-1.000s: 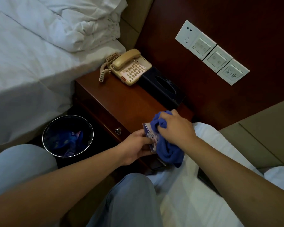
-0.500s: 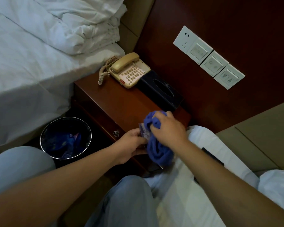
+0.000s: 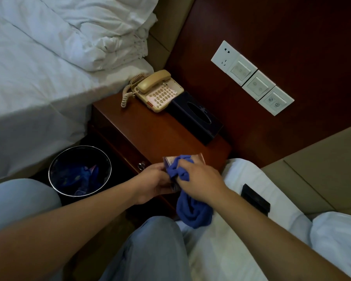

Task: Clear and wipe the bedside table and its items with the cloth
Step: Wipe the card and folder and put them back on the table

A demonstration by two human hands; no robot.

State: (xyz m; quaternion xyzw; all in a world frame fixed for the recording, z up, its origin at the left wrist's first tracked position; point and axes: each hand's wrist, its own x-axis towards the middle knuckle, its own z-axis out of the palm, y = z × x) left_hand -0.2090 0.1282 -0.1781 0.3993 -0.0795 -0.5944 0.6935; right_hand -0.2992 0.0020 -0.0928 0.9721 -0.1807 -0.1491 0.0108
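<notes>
Held a small flat card [image 3: 198,158] over the near edge of the worktop [image 3: 150,130], left hand [image 3: 153,182] pinching its near-left end, grip tight on it. Ran its long axis roughly left to right, face tilted up toward the camera; print on it too blurred to read. Bunched the blue cloth [image 3: 193,209] under the right hand [image 3: 199,180], fingers curled round the wad and pressing it onto the card face, the loose tail hanging down past the worktop's front toward the knee.

Sat at the back of the worktop: a beige phone [image 3: 157,91], handset lying diagonally on its cradle with the coiled cord at its left, keypad angled toward the near right. Touched, or nearly touched, its right side: a dark tissue box [image 3: 197,117], long axis running from far left to near right, oval slot on top, small pale lettering beside the slot not legible.

Stood on the floor left of the worktop: a round bin [image 3: 80,171] with blue scraps inside. Lay on the white bed at right: a black flat item [image 3: 255,199]. Fixed to the wood wall panel: a socket and switch plates [image 3: 252,78] in a diagonal row.
</notes>
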